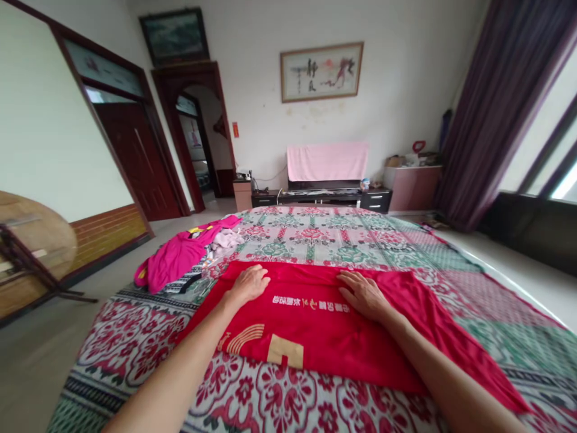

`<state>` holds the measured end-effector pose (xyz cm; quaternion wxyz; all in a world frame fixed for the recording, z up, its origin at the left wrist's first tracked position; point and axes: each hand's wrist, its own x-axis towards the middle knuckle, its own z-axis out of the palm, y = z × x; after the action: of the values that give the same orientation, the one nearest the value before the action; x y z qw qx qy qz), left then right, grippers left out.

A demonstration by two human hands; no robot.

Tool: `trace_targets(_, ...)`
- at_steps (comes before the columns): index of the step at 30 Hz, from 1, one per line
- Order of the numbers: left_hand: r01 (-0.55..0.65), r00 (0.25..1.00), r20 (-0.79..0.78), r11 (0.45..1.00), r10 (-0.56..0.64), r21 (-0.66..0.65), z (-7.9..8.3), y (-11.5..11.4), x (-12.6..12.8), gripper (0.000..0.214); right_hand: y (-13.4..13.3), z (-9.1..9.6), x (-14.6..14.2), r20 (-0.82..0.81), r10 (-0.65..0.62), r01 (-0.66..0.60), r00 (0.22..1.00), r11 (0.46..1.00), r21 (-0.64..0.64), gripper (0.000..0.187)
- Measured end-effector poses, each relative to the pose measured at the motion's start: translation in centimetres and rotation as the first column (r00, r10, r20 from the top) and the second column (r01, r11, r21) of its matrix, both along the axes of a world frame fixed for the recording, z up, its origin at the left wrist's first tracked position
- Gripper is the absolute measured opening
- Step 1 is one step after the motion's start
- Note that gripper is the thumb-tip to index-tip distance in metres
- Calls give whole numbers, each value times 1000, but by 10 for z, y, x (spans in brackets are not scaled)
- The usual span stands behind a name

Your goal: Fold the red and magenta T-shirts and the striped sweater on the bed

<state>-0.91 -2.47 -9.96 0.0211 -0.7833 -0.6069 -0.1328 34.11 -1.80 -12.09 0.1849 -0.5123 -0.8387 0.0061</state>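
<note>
Forearms reached in from bottom edge over floral bed cover (342, 237). Red garment (315, 337) with white and gold print lay spread flat on bed cover, near its front edge. Left hand (249, 284) rested palm down on garment's far edge, fingers slightly curled, gripping nothing. Right hand (363, 294) lay flat on same edge, fingers stretched, well apart from left. Pink clothes pile (180, 255) sat at bed's left side, apart from garment.

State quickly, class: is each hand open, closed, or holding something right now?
Left hand: open, resting on the red cloth, gripping nothing.
Right hand: open, flat on the same cloth, gripping nothing.
</note>
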Motion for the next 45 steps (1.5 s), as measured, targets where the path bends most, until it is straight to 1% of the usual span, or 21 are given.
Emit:
trace_targets(2, -75, 997, -10, 997, 75, 0, -5, -4, -36, 37, 0, 0, 0, 3, 1, -1, 1000, 1000, 5, 45)
trace_targets(4, -124, 992, 12, 992, 123, 37, -12, -8, -67, 37, -1, 1, 0, 9, -2, 2, 1000, 1000, 6, 44)
trace_targets(6, -129, 991, 58, 987, 124, 99, -21, -9, -88, 37, -1, 2, 0, 15, -4, 4, 1000, 1000, 8, 44)
trace_targets(8, -122, 989, 103, 983, 109, 137, -29, -9, -98, 37, -1, 2, 0, 16, -4, 4, 1000, 1000, 12, 44)
trace_targets(11, -125, 984, 143, 983, 106, 135, -32, -10, -98, 37, 0, -1, 1, 11, 6, -6, 1000, 1000, 21, 44)
trace_targets(13, -141, 979, 163, 981, 119, 131, -27, -13, -95, 38, 2, -2, 3, 5, 14, -14, 1000, 999, 29, 43)
trace_targets(15, -179, 971, 180, 976, 155, 122, -16, -17, -94, 40, 3, -4, 3, -1, 17, -17, 1000, 999, 37, 43)
trace_targets(16, -219, 963, 182, 970, 197, 105, -9, -20, -95, 40, 3, -4, 4, -2, 19, -19, 1000, 999, 39, 43)
trace_targets(18, -314, 940, 149, 949, 306, 31, 7, -27, -101, 35, 4, -4, 4, 0, 20, -20, 1000, 999, 41, 43)
trace_targets(19, -357, 926, 116, 934, 358, -27, 15, -30, -104, 32, 4, -4, 4, 1, 21, -21, 1000, 999, 41, 43)
trace_targets(21, -431, 892, 62, 884, 448, -182, 28, -39, -113, 29, 5, -5, 4, 2, 25, -25, 1000, 999, 40, 44)
trace_targets(23, -471, 847, 75, 808, 526, -354, 36, -48, -119, 29, 6, -6, 5, -1, 30, -30, 1000, 999, 45, 44)
trace_targets(25, -472, 790, 122, 724, 600, -502, 41, -55, -121, 31, 8, -8, 7, -5, 37, -36, 999, 998, 56, 44)
trace_targets(26, -462, 774, 136, 699, 618, -546, 42, -59, -121, 32, 9, -9, 7, -7, 42, -42, 999, 997, 61, 44)
trace_targets(28, -445, 779, 128, 686, 614, -576, 44, -63, -118, 34, 10, -10, 9, -10, 54, -53, 998, 996, 69, 43)
trace_targets(31, -453, 813, 71, 704, 578, -548, 45, -64, -116, 35, 10, -10, 9, -12, 62, -60, 998, 995, 77, 44)
trace_targets(33, -440, 827, 53, 703, 560, -559, 46, -63, -117, 37, 9, -8, 8, -11, 58, -57, 998, 996, 74, 44)
trace_targets(37, -349, 836, 105, 671, 538, -654, 47, -63, -125, 42, 7, -7, 6, -15, 47, -46, 999, 997, 64, 44)
trace_targets(40, -304, 850, 114, 656, 515, -691, 47, -66, -128, 42, 8, -7, 7, -25, 49, -47, 999, 997, 67, 44)
trace_targets(43, -283, 872, 97, 654, 481, -701, 46, -68, -127, 37, 18, -3, 9, -1, 43, -43, 999, 999, 17, 44)
trace_targets(45, -273, 878, 101, 663, 468, -697, 44, -68, -126, 34, 27, 4, 2, 35, 24, -22, 999, 999, -38, 41)
